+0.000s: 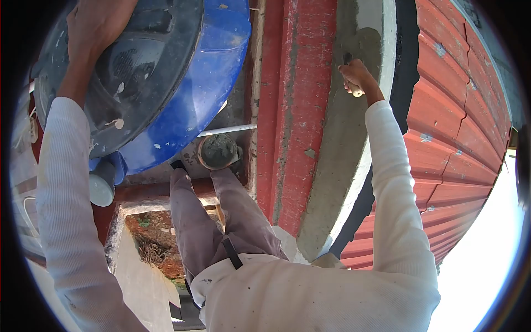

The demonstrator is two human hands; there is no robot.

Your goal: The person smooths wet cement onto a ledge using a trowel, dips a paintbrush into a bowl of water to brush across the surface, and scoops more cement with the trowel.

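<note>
On the upper right, my right hand (357, 76) is closed round the pale handle of a trowel (358, 93), whose dark end lies on the wet grey mortar (362, 47). The mortar covers the top of a long ledge (337, 149) with a white edge. At the upper left my left hand (99, 22) rests on or just over the dark lid (144, 72) of a blue tank (215, 72). Its fingers are partly cut off by the frame's top edge, so their pose is hidden.
A bucket of grey mortar (218, 151) stands by my feet, near a white pipe (229, 130). Red beams (298, 99) run along the ledge's left side. Red metal roofing (442, 116) slopes away on the right. An opening shows soil (152, 238) far below.
</note>
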